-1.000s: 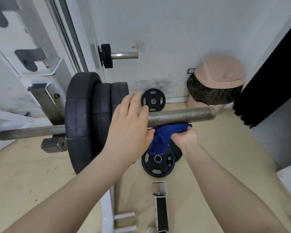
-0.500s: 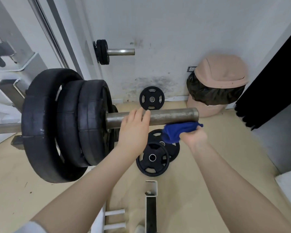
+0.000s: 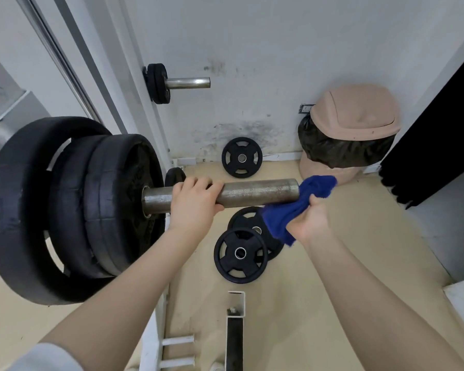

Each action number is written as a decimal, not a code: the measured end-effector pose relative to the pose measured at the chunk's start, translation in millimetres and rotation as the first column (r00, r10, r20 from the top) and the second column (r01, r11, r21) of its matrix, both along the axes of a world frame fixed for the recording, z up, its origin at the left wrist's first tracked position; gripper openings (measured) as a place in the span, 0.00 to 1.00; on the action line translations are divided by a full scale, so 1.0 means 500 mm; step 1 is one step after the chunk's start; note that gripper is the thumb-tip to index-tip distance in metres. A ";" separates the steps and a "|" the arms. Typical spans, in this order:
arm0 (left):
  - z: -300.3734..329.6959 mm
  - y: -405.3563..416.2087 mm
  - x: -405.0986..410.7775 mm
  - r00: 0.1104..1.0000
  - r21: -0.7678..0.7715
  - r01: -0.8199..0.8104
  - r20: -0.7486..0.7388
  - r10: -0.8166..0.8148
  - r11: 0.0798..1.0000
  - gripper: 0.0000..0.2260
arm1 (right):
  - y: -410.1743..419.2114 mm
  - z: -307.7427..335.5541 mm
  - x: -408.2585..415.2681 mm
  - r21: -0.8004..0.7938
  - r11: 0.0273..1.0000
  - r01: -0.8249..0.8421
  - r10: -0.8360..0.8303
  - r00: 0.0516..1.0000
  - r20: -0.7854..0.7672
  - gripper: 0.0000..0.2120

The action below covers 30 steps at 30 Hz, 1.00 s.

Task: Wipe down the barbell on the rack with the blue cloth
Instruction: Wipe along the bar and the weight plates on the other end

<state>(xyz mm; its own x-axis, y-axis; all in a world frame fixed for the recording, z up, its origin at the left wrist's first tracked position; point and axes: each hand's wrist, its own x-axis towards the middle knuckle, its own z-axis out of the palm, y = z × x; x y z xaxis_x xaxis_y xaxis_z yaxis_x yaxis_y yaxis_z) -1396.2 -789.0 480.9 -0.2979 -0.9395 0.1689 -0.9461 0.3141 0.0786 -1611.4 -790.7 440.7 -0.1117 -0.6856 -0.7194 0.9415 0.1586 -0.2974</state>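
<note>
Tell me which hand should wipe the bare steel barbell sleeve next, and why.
Right. The right hand already grips the bunched blue cloth against the end of the steel barbell sleeve. The left hand holds no cloth and grips the sleeve near the black weight plates.

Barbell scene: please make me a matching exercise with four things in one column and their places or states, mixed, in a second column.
Things:
1. left hand
2. blue cloth
3. bin
4. three big plates

Places or states:
A. in the corner by the wall
B. bunched in the right hand at the sleeve's end
C. loaded on the barbell sleeve
D. curled over the sleeve

Pairs: 1-D, 2-B, 3-A, 4-C
</note>
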 end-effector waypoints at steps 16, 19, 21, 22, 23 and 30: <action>-0.010 -0.004 0.005 0.999 -0.069 0.007 -0.039 -0.010 0.998 0.20 | -0.060 0.096 -0.033 0.181 0.778 -0.602 0.512 0.440 -0.738 0.10; -0.012 -0.002 0.004 0.998 -0.081 -0.004 -0.057 -0.001 0.997 0.20 | -0.077 0.126 -0.012 0.414 0.653 -0.634 0.470 -0.091 -0.878 0.10; -0.013 -0.005 0.007 0.997 -0.088 -0.002 -0.074 -0.005 0.996 0.20 | -0.057 0.129 -0.006 0.553 0.605 -0.573 0.223 -0.545 -0.808 0.09; -0.011 -0.005 0.007 0.997 -0.082 -0.003 -0.078 -0.003 0.997 0.20 | -0.035 0.133 0.001 0.594 0.608 -0.526 0.110 -0.685 -0.720 0.09; -0.008 -0.005 0.007 0.997 -0.065 -0.007 -0.078 0.002 0.998 0.20 | -0.015 0.135 0.009 0.603 0.631 -0.488 0.021 -0.766 -0.642 0.09; 0.003 -0.002 0.006 0.998 0.027 -0.036 -0.057 0.037 0.999 0.22 | 0.009 0.112 0.113 0.562 0.620 -0.547 -0.233 -0.812 -0.534 0.13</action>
